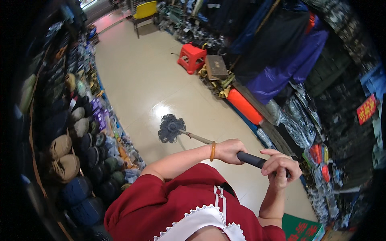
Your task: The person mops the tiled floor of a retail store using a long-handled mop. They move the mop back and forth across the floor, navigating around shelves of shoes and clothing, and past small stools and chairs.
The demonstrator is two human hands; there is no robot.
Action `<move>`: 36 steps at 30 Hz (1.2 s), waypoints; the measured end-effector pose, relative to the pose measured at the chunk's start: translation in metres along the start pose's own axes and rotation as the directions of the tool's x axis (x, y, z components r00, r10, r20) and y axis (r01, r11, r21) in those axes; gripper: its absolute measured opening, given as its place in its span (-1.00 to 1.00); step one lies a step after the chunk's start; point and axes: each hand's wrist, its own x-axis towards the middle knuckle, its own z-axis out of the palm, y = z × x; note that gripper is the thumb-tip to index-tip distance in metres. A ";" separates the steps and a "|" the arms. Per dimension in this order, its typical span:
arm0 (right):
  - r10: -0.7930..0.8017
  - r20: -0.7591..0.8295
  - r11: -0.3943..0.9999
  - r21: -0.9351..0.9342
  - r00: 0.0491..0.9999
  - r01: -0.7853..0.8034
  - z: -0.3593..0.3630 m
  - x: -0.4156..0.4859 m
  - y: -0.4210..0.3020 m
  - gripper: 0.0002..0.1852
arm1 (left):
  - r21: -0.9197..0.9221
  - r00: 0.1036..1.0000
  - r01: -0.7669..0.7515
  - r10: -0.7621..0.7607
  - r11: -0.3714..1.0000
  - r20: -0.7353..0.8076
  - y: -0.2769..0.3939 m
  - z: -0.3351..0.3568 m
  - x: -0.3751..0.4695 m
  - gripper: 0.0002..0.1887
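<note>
I hold a mop with both hands. Its dark grey, looped-strand head [171, 128] is spread on the shiny beige tiled floor [132, 81]. From the head a pale handle [199, 138] slants up to my left hand [230, 151], which is wrapped around it and has an amber-coloured bangle at the wrist. Beyond that hand the handle continues as a dark grip [251, 159]. My right hand [281, 168] is closed around the upper end of this grip, its index finger partly extended.
Rows of shoes [64, 167] and packaged goods line the left side. Along the right are a red plastic stool [192, 57], a cardboard box [216, 67], an orange-red roll [245, 107] and hanging garments [274, 75]. A yellow chair [145, 10] stands at the far end. A green box [301, 227] lies lower right.
</note>
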 end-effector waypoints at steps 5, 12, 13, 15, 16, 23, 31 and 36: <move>0.020 -0.334 0.983 -0.168 0.942 -0.080 0.036 -0.021 0.022 -0.67 | 0.356 0.829 0.030 0.176 0.934 -0.531 -0.019 0.021 -0.019 -0.78; 0.117 -0.456 0.988 -0.038 0.882 -0.151 0.096 -0.026 0.074 -0.67 | 0.467 0.623 0.160 0.279 0.870 -0.731 -0.064 -0.012 -0.052 -0.75; 0.113 -0.421 0.993 0.009 0.900 -0.121 0.101 -0.019 0.078 -0.68 | 0.470 0.608 0.180 0.278 0.864 -0.744 -0.065 -0.019 -0.056 -0.74; 0.111 -0.351 0.990 0.119 0.930 -0.073 0.110 -0.005 0.083 -0.69 | 0.457 0.568 0.197 0.279 0.867 -0.774 -0.061 -0.033 -0.064 -0.73; 0.103 -0.305 0.981 0.189 0.947 -0.046 0.114 0.003 0.085 -0.71 | 0.450 0.553 0.189 0.284 0.873 -0.783 -0.058 -0.038 -0.066 -0.73; 0.306 -0.312 0.952 0.124 0.900 -0.280 0.097 0.028 0.065 -0.74 | 0.371 0.642 0.021 0.272 0.928 -0.716 -0.050 -0.049 -0.067 -0.75; 0.095 -0.074 0.980 0.183 0.993 -0.080 0.058 0.052 0.003 -0.76 | 0.291 0.874 0.046 0.103 0.956 -0.474 -0.055 -0.021 -0.056 -0.56; -0.142 0.602 0.729 0.600 0.786 -0.329 0.033 0.086 0.025 -0.86 | 0.103 0.965 -0.015 0.041 0.995 -0.257 -0.047 -0.024 -0.059 -0.61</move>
